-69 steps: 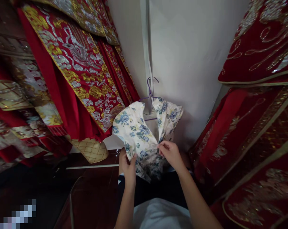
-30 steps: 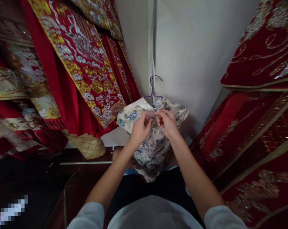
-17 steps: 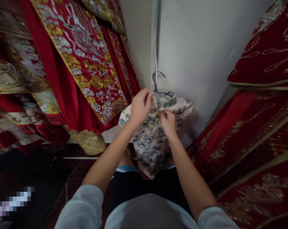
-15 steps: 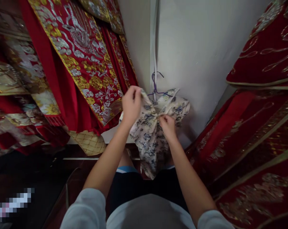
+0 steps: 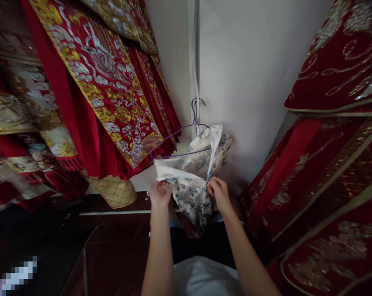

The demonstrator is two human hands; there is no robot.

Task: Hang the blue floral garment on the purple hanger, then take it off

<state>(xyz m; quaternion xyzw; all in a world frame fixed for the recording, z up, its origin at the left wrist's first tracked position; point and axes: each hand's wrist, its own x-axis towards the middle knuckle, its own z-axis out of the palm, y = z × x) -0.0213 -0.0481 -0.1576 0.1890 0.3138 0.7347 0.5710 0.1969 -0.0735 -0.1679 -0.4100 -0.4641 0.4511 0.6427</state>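
Observation:
A purple wire hanger (image 5: 194, 122) hangs by its hook at the wall. Its right arm is inside a pale blue-flowered garment (image 5: 194, 197), while its left arm is bare, outside the cloth. My left hand (image 5: 161, 192) has its fingers curled round the garment's left edge, below the hanger's left end. With bent fingers, my right hand (image 5: 217, 190) pinches the garment near its front middle. The lower part of the garment droops between my forearms.
Red gowns with gold and silver embroidery (image 5: 112, 82) hang on the left. More dark red embroidered gowns (image 5: 334, 164) stand close on the right. Behind the hanger is a pale wall (image 5: 244, 74) with a white vertical strip.
The garment's left shoulder has come off the hanger, baring its left arm. My left hand has moved down and left with the cloth; my right hand has moved lower.

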